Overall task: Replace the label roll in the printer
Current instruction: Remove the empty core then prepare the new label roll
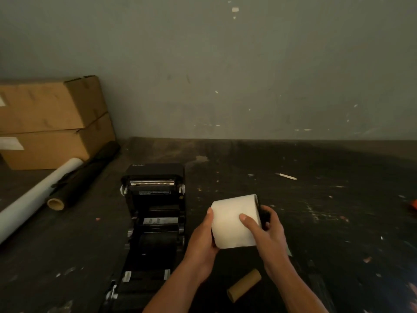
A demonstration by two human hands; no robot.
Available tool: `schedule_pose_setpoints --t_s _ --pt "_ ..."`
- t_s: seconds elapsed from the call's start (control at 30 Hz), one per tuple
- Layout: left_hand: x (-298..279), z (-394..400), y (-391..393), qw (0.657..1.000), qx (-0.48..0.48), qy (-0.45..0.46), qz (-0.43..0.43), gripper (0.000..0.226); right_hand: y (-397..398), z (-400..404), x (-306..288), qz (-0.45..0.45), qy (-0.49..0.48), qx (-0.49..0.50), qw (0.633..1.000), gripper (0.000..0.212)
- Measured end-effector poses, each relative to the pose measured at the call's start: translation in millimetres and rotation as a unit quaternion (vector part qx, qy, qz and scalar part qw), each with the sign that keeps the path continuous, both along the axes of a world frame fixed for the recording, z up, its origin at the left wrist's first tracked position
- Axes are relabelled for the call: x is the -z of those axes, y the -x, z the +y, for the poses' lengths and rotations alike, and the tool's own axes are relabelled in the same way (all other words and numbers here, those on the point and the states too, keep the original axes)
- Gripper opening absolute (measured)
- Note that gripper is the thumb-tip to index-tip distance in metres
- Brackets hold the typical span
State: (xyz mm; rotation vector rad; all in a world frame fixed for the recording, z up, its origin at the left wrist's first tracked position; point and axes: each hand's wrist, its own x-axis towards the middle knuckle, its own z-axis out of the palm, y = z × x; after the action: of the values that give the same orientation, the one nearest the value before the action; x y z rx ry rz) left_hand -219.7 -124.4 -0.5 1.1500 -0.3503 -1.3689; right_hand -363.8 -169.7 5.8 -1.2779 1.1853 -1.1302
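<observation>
Both hands, left hand (203,236) and right hand (268,233), grip a white paper label roll (234,220). The black plastic printer (153,213) lies open beside it, its roll bay empty. A brown cardboard core (244,285) lies nearby.

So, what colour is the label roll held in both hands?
White label roll, plain and unprinted, in the head view.

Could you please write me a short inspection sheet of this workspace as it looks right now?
Surface: dark worktable, scuffed and speckled with paint and scraps.
Job's things: black printer with its lid open; white label roll held to the right of it; empty cardboard core lying on the table near the right forearm.
Clutter: white roll and dark roll lying at left; small white stick far right.
Hands: left hand and right hand both grip the label roll.
Cables: nothing seen.
Surroundings: two stacked cardboard boxes at left; grey marked wall behind.
</observation>
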Motion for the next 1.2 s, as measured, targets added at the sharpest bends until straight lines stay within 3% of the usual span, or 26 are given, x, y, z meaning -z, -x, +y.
schedule_pose_setpoints --t_s 0.2,0.33,0.47,0.6,0.77,0.9,1.2 --pt "-0.1 11.1 -15.8 0.998 -0.055 0.003 -0.006 0.026 -14.6 3.2 -1.9 0.083 0.059 -0.069 0.992 0.081" --pt "2.8 22.4 -26.3 0.993 -0.117 -0.002 0.029 0.020 -27.8 2.1 -2.7 0.053 0.059 -0.132 0.988 0.019" --pt "0.6 36.9 -42.2 0.984 -0.174 -0.020 0.032 0.019 -40.5 -2.3 -0.2 0.108 0.122 -0.170 0.972 0.028" --pt "-3.3 55.7 -58.1 0.974 -0.223 -0.042 0.001 0.027 -55.0 -4.6 5.6 0.106 0.127 -0.234 0.958 0.013" --pt "-5.0 81.8 -83.0 0.960 -0.273 -0.058 -0.020 0.040 -79.9 1.0 11.9 0.066 0.111 -0.314 0.941 0.014" --pt "-9.2 88.9 -108.9 0.969 -0.242 -0.037 -0.030 0.023 -102.1 1.2 8.8 0.063 0.105 -0.312 0.942 0.014" --pt "-27.2 68.7 -178.9 0.989 -0.098 -0.019 -0.112 0.015 -144.7 -3.5 2.3 0.043 0.088 -0.209 0.973 0.004"
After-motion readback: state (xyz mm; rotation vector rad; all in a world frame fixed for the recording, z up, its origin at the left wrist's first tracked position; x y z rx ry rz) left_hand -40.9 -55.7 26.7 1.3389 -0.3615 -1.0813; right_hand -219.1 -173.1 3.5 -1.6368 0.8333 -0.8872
